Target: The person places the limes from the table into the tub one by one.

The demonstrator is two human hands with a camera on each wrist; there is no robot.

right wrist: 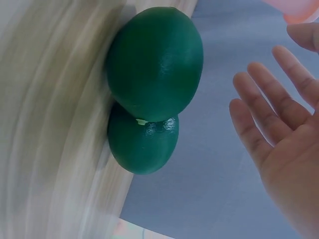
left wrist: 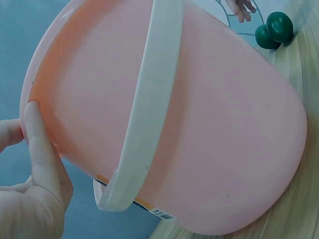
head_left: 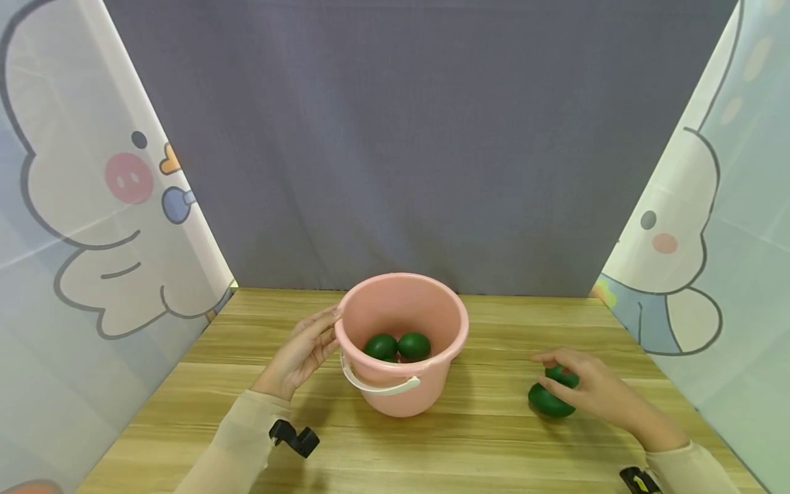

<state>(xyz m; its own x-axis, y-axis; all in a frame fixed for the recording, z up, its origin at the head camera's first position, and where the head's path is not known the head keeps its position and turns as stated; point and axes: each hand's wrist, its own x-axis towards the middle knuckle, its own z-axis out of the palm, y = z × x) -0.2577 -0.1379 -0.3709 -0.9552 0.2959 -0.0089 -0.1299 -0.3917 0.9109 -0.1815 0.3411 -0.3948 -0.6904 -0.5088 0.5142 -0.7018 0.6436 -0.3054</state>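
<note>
A pink bucket point(head_left: 432, 387) stands upright on the table, its white handle point(head_left: 382, 390) hanging down in front. My left hand point(head_left: 302, 357) holds the bucket's rim at its left side, thumb and fingers pinching the edge in the left wrist view. Inside the bucket lie dark green limes, one on the left point(head_left: 379, 346) and one on the right point(head_left: 414, 346), with part of another below. Over at the right, my right hand point(head_left: 595, 389) hovers above two more limes, a nearer one point(right wrist: 155, 62) and a farther one point(right wrist: 143, 144). Its fingers are extended, apart from both fruits in the right wrist view.
The wooden table point(head_left: 494, 439) carries everything. A dark grey cloth point(head_left: 420, 151) hangs behind its back edge. Cartoon-printed curtains stand on the left point(head_left: 92, 226) and on the right point(head_left: 753, 274).
</note>
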